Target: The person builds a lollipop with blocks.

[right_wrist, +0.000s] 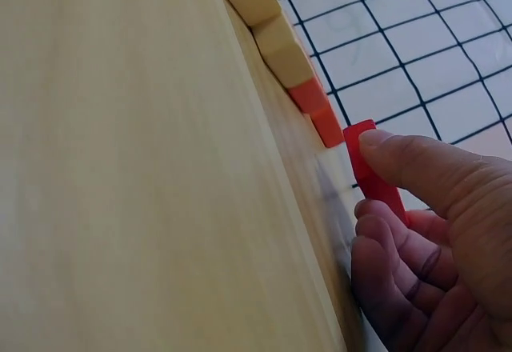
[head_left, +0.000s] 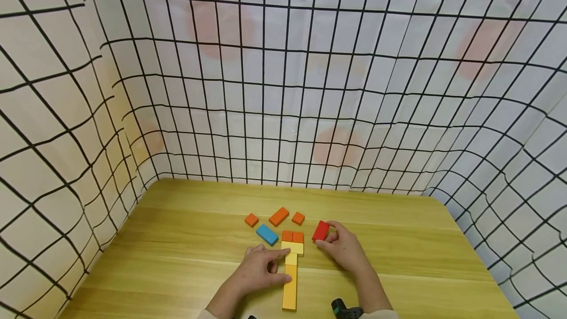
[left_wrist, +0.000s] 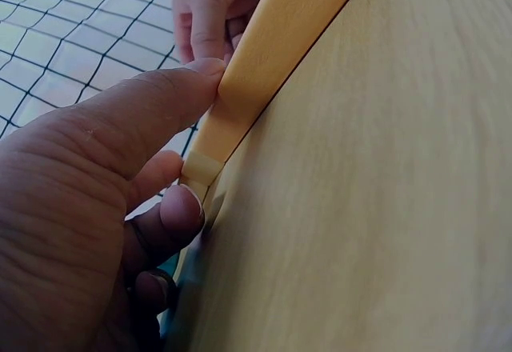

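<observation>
My right hand (head_left: 345, 247) pinches a red rectangular block (head_left: 321, 230) between thumb and fingers, right of a line of blocks on the table. In the right wrist view the red block (right_wrist: 370, 172) is tilted, with the thumb against its face. My left hand (head_left: 257, 270) reaches over the line from the left. Its thumb rests on the long yellow block (head_left: 290, 297), and its extended index finger touches near a small pale yellow block (head_left: 291, 259). Beyond these lies a crosswise pale yellow block (head_left: 299, 249), with two orange square blocks (head_left: 287, 236) side by side behind it.
A blue block (head_left: 267, 234), an orange rectangular block (head_left: 278, 216) and two small orange blocks (head_left: 251, 219) lie loose beyond the line. Black wire grid (head_left: 290, 82) encloses the wooden table (head_left: 177, 240) at the back and sides. A black device (head_left: 345, 310) sits by the right wrist.
</observation>
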`<state>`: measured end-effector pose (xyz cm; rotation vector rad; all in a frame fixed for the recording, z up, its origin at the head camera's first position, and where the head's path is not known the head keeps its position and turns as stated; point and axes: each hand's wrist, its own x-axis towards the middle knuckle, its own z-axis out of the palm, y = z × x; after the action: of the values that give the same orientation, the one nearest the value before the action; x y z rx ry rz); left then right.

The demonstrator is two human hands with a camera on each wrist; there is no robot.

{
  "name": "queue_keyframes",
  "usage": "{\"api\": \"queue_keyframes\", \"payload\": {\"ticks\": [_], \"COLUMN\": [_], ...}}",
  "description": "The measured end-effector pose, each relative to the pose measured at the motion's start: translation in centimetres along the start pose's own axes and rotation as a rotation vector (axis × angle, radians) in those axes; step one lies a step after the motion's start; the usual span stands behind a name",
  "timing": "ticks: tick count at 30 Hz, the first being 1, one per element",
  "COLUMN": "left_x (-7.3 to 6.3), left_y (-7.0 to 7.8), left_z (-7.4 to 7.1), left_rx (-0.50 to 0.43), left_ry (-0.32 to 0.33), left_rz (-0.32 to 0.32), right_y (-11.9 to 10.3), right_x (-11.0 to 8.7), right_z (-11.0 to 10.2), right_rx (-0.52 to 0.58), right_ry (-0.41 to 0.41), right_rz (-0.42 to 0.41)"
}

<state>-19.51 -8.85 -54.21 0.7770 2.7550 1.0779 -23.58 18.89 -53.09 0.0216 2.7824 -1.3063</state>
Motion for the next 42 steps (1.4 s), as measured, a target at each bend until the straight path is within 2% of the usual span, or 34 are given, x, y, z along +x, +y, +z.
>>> {"api": "queue_keyframes", "payload": {"ticks": [12, 19, 24, 31, 42], "left_x": [0.0, 0.0, 0.0, 0.0, 0.0], "left_y": [0.1, 0.2, 0.2, 0.1, 0.1], "left_z": [-0.1, -0.2, -0.2, -0.2, -0.2], "left_rx": [-0.018, -0.018, -0.017, -0.022, -0.013], "left_ry": [-0.008, -0.009, -0.004, 0.001, -0.004], "left_rz": [-0.022, -0.015, -0.011, -0.003, -0.005], "right_y": [-0.8, -1.2, -1.4, -1.5, -1.4], "right_x": [0.1, 0.6, 0.8, 0.9, 1.0], "right_z": [1.0, 0.7, 0.5, 0.4, 0.5], "right_rx": [0.032, -0.064, -0.086, 0.007, 0.028], "right_ry": [-0.100, -0.147, -0.195, -0.213, -0.227], "right_rz": [-0.052, -0.083, -0.079, -0.021, -0.042]}}
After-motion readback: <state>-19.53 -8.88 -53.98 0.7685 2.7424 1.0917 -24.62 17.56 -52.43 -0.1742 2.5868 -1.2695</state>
